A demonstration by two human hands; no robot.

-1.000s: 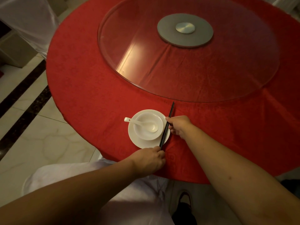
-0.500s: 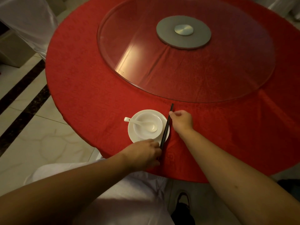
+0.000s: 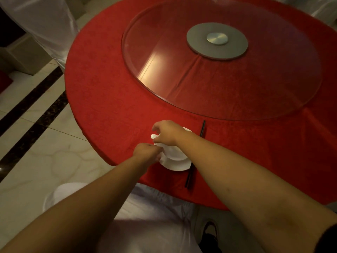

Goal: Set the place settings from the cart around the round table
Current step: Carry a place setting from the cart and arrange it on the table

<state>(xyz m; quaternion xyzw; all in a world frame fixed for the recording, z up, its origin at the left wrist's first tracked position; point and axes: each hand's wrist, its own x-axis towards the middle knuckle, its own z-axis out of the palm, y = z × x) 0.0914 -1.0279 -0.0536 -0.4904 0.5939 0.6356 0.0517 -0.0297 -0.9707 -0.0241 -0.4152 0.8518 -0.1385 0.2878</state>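
A white plate with a white bowl on it sits on the red round table, near the front edge. My right hand reaches across the bowl and holds the white spoon by its handle, whose tip pokes out to the left. At the bowl's left rim, the curled fingers of my left hand hold the bowl. A pair of black chopsticks lies along the plate's right side, free of both hands and partly hidden by my right forearm.
A glass turntable with a grey hub fills the table's middle. A white-covered chair stands between me and the table. Another white-covered chair stands at the far left, on a tiled floor with dark stripes.
Both hands let go of the chopsticks, which now lie right of the plate. My right hand crossed over the bowl to the spoon, and my left hand moved to the bowl's left rim.
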